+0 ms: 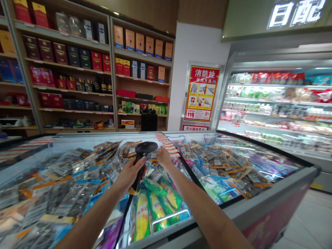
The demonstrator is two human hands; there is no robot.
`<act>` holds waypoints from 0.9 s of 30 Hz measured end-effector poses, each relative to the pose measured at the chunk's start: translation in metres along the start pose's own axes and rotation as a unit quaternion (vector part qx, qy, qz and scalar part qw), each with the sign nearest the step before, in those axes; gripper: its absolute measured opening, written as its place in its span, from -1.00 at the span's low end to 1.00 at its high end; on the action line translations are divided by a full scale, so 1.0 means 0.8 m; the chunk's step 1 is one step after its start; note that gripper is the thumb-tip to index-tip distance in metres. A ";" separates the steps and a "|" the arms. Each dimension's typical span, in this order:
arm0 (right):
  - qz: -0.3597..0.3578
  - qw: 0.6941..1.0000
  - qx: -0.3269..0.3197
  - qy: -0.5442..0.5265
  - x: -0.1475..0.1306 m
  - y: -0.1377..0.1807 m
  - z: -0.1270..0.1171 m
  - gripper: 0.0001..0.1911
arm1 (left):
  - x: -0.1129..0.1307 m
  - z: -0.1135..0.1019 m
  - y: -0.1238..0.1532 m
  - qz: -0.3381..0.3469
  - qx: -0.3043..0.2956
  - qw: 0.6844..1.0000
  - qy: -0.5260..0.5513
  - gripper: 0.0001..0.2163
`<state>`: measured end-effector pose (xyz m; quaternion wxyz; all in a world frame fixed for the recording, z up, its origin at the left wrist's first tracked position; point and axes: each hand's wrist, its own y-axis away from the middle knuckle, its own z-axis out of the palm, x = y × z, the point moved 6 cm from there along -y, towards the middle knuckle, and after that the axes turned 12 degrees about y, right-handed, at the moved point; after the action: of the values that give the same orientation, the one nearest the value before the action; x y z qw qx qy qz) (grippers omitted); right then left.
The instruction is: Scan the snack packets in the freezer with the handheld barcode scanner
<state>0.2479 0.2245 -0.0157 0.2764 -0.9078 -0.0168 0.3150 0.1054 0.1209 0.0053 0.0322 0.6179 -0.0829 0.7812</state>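
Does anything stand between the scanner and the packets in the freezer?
Nothing visible does. The left hand holds the scanner above the packets, and the right hand is at them beside it. Whether the glass lid reaches that spot, I cannot tell.

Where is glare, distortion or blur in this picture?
Head view: white glare washes the sliding glass freezer lid at left; the lit white sign is overexposed; the wooden shelves bend from wide-lens distortion; the black handheld scanner in the left hand looks sharp.
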 end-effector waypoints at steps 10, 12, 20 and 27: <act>0.103 0.964 0.017 0.243 0.112 -0.009 -0.099 -0.58 | -0.006 0.015 0.004 -0.005 -0.029 1.000 0.001 -0.63; 0.095 0.952 -0.024 0.290 0.132 0.001 -0.102 -0.57 | -0.007 0.018 0.003 -0.004 -0.037 0.999 0.002 -0.63; 0.005 0.961 -0.071 0.268 0.135 0.019 -0.093 -0.73 | -0.006 0.025 0.009 0.004 -0.028 0.999 0.021 -0.66; 0.139 0.935 0.041 0.325 0.153 0.022 -0.146 -0.66 | -0.003 0.026 0.012 0.002 -0.037 0.999 0.014 -0.67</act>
<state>0.4110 0.1775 -0.0177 0.2570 -0.9419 0.2128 0.0383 0.1245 0.1081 0.0065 0.0547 0.6051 -0.1131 0.7862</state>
